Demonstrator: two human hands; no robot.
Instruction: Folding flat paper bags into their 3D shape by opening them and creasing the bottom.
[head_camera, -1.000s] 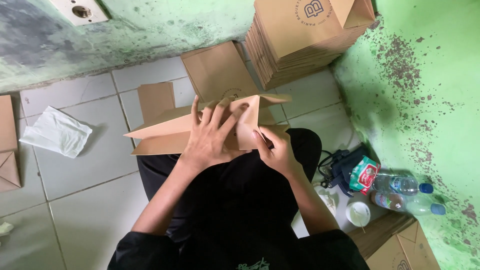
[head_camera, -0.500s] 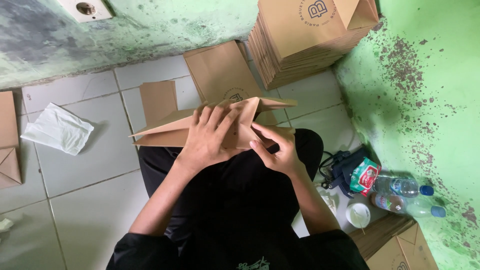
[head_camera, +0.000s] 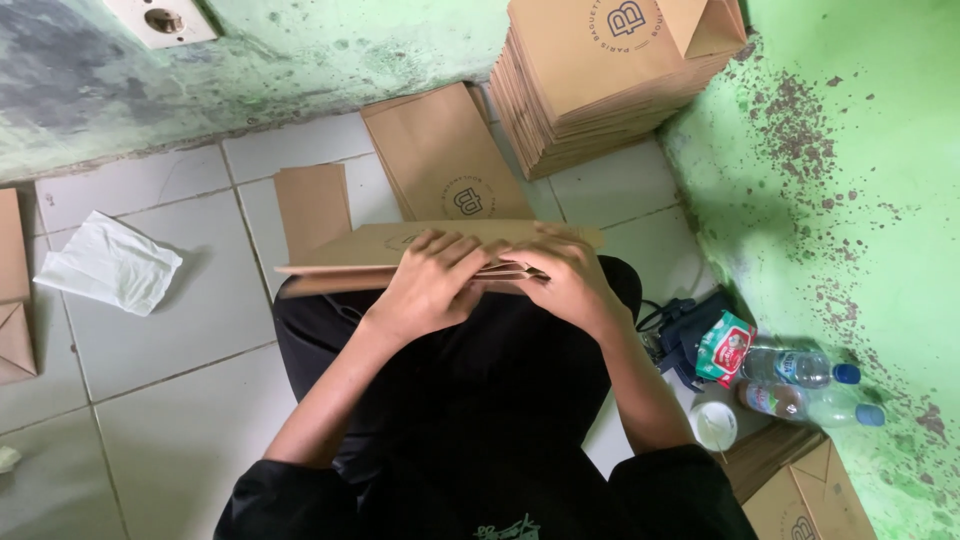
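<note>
Paper bag (head_camera: 370, 250): flat on the lap, under both hands.
Left hand (head_camera: 430, 285): pressing down on it.
Right hand (head_camera: 565, 280): pressing too, touching the left.

The brown paper bag (head_camera: 370, 252) lies flattened and nearly level across the person's lap, its long edge running left to right; plain kraft colour, a faint round mark on top; both hands press on its right half.
</note>
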